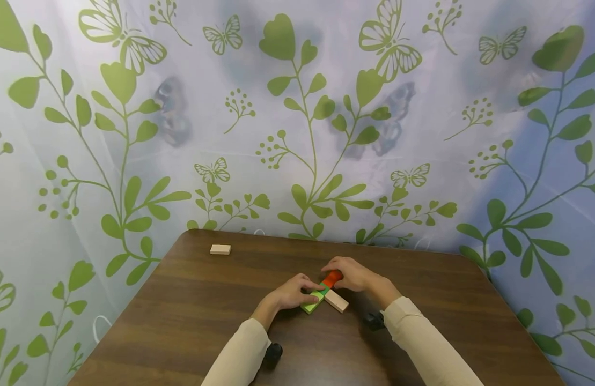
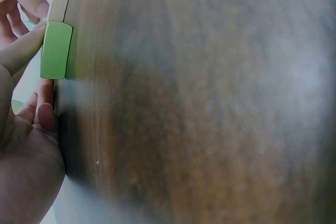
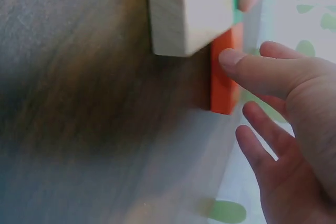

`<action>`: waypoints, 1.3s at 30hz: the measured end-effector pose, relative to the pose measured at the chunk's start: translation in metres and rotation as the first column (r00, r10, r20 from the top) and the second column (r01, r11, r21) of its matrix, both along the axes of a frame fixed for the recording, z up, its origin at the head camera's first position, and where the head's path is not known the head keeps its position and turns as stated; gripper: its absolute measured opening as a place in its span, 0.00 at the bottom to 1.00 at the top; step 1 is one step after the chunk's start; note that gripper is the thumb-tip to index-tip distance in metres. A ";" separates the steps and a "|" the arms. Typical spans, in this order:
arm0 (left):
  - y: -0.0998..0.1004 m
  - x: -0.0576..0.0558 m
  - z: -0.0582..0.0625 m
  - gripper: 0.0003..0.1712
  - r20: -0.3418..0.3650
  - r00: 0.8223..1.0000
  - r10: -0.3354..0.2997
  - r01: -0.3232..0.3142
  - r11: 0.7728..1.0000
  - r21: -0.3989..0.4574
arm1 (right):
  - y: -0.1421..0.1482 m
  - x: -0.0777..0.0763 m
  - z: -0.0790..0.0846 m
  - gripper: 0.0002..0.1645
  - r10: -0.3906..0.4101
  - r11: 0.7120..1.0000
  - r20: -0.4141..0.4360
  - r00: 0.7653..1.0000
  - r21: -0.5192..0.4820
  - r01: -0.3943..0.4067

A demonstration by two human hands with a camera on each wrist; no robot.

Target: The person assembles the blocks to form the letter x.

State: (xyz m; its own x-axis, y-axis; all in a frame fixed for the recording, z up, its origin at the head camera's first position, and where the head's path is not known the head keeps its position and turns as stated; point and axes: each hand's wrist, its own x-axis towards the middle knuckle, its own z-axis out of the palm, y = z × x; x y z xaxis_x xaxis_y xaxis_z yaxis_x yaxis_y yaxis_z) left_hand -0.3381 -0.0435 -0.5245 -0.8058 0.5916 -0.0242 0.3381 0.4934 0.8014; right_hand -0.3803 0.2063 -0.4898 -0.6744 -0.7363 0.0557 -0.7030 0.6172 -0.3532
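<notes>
An orange-red block (image 1: pixel 332 278), a darker green block (image 1: pixel 324 288) and a light green block (image 1: pixel 308 307) form a diagonal line on the wooden table. My left hand (image 1: pixel 288 292) pinches the light green block, its thumb along the near side and its fingers reaching over to the darker green piece. At the far end my right hand (image 1: pixel 354 273) holds the orange-red block, thumb against its near side in the right wrist view. A plain wooden block (image 3: pixel 168 17) juts out from the line toward the near right, its end right at the darker green block.
Another plain wooden block (image 1: pixel 220 250) lies near the table's far left corner. The brown table (image 1: pixel 191 321) ends at a hanging cloth (image 1: pixel 249 134) printed with green leaves and butterflies. Dark wrist devices (image 1: pixel 274 352) hang beneath both forearms.
</notes>
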 end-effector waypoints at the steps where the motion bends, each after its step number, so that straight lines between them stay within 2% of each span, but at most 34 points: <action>1: 0.001 0.000 0.000 0.20 0.003 1.000 -0.001 0.001 1.000 0.001 | 0.002 0.002 0.001 0.28 -0.012 1.000 0.004 1.000 -0.005 0.012; 8: 0.002 0.000 0.001 0.20 0.006 1.000 -0.006 0.006 1.000 0.007 | 0.016 0.020 0.002 0.25 -0.047 0.997 0.000 0.999 -0.069 0.047; 13: 0.000 0.001 0.004 0.20 -0.002 1.000 -0.003 0.003 1.000 0.003 | 0.021 0.033 -0.008 0.29 -0.068 0.993 0.050 0.996 -0.097 0.072; 16: 0.000 0.001 0.005 0.20 -0.008 1.000 0.000 0.000 1.000 -0.004 | 0.023 0.037 -0.015 0.28 -0.052 0.990 0.045 0.998 -0.129 0.057; 21: 0.002 0.001 0.006 0.21 -0.007 1.000 -0.010 0.010 1.000 -0.010 | 0.025 0.040 -0.022 0.27 -0.031 0.984 0.057 0.998 -0.175 0.041; 28: 0.001 -0.001 0.008 0.21 -0.010 1.000 -0.016 0.016 1.000 -0.022 | 0.026 0.039 -0.031 0.30 -0.044 0.972 0.112 0.993 -0.226 0.069; 32: -0.002 -0.002 0.007 0.21 -0.020 1.000 -0.009 0.008 0.999 -0.036 | 0.022 0.038 -0.033 0.30 -0.043 0.970 0.124 0.991 -0.234 0.071; 39: -0.003 -0.001 0.009 0.21 -0.016 0.999 -0.039 0.039 0.999 -0.032 | 0.022 0.040 -0.032 0.29 -0.052 0.965 0.118 0.992 -0.250 0.080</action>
